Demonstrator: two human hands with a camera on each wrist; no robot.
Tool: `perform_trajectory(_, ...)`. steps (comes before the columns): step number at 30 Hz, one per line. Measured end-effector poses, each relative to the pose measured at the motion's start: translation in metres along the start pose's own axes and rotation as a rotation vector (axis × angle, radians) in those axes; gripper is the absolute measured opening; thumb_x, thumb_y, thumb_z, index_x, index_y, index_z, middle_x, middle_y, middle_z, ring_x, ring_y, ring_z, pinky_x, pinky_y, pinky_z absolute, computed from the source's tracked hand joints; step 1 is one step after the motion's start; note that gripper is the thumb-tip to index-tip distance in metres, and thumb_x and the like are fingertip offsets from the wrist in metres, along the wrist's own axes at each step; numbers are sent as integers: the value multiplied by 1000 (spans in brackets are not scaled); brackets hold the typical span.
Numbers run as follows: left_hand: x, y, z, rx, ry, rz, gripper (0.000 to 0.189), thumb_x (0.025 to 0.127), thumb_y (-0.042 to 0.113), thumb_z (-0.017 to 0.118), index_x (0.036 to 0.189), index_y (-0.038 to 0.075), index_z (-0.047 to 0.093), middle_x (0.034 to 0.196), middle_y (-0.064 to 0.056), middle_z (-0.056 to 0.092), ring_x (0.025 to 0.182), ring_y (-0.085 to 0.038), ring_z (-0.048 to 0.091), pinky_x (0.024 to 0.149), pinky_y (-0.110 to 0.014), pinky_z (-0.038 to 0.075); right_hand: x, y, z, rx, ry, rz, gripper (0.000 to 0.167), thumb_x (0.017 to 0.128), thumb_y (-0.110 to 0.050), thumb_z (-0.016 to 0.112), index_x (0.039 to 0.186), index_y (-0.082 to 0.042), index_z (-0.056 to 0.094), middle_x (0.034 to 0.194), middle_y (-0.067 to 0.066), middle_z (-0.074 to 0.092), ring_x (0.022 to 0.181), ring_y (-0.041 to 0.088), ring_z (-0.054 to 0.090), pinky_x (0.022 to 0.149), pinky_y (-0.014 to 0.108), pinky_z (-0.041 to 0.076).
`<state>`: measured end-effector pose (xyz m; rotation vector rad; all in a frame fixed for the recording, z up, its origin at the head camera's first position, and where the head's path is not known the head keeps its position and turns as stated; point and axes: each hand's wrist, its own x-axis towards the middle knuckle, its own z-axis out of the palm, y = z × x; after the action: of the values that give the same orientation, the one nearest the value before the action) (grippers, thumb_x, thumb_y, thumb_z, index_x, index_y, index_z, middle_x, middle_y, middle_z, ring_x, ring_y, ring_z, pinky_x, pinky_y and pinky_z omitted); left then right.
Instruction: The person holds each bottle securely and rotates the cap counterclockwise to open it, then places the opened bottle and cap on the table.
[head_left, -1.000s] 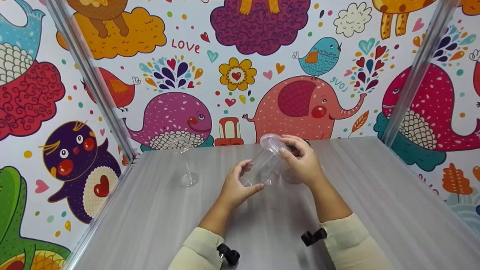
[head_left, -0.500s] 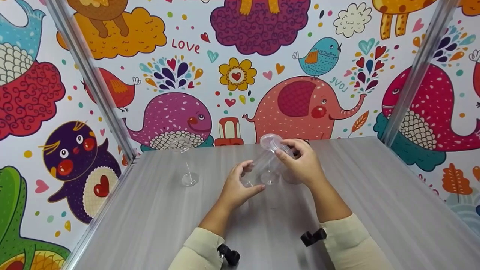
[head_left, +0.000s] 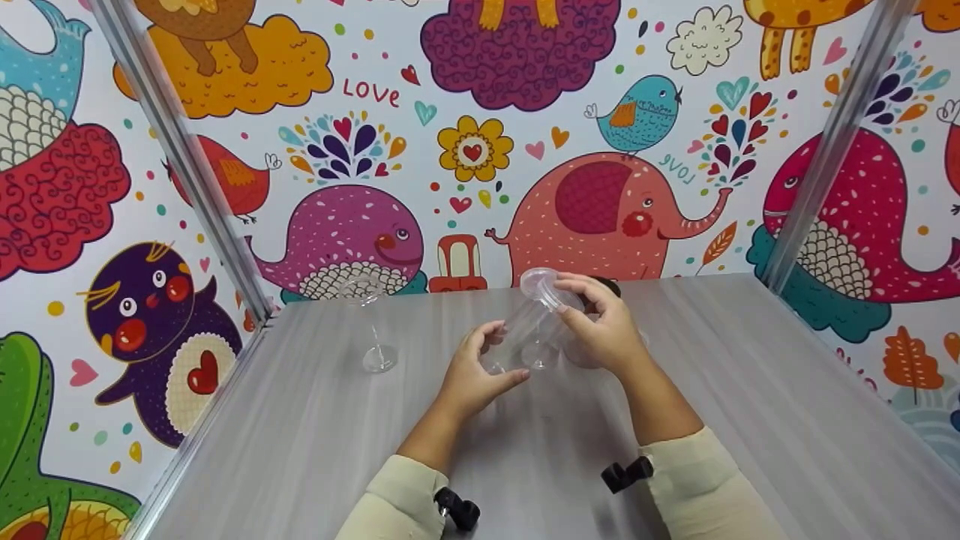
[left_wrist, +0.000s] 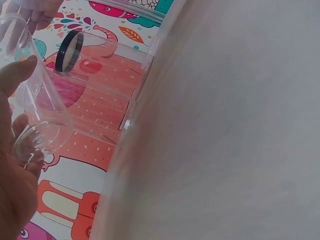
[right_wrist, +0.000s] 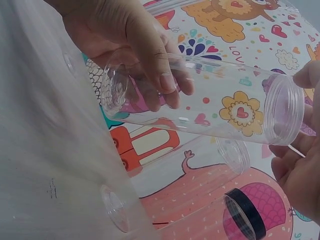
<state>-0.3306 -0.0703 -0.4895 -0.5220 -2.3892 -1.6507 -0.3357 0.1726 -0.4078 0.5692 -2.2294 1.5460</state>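
Note:
A clear plastic jar (right_wrist: 200, 97) with a threaded neck is held tilted above the table, its mouth up and to the right in the head view. My left hand (head_left: 472, 375) grips it round the base end, thumb on the near side. My right hand (head_left: 607, 322) holds the neck between thumb and fingers. Just behind it stand two more clear jars. One has a black lid (right_wrist: 245, 215), mostly hidden by my right hand in the head view. The other, with a bare threaded neck (right_wrist: 234, 155), shows its base (head_left: 538, 355) beneath the held jar.
Further left on the grey table (head_left: 322, 450) stands another clear vessel (head_left: 375, 334); its walls barely show. A patterned wall (head_left: 472, 210) closes off the back, with metal posts (head_left: 187, 157) at the corners.
My right hand has shifted slightly left and turned a little at the jar's neck. The mouth end has moved slightly with it, while my left hand stays nearly still.

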Motion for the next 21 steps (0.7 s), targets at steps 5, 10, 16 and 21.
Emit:
perform_trajectory(5,1,-3,0,-1,2,16,86,80,46,94,151,19,53,147,-14,61,136,-25,57,124,-59,44,0,0,0,10,2,2,36,95,-9,69,130,-18,76,149,2,65,130,22,60,92,21,53)
perform_trajectory(10,1,-2,0,6,7,9,86,79,46,94,150,21,53,144,-7,62,135,-23,57,124,-57,45,0,1,1,17,3,-6,35,96,-6,67,129,-16,76,149,4,65,134,23,60,94,19,54)
perform_trajectory(16,0,-2,0,5,5,-5,87,78,47,95,150,22,53,145,-8,62,135,-23,57,124,-56,45,1,1,0,21,5,-17,35,95,-5,68,127,-16,77,147,4,66,131,20,61,93,21,55)
perform_trajectory(21,1,-2,0,15,5,1,87,78,48,95,150,23,53,145,-7,62,136,-22,57,124,-56,45,2,2,-1,1,23,-40,34,95,-16,75,129,-15,75,144,4,66,125,24,61,93,21,53)
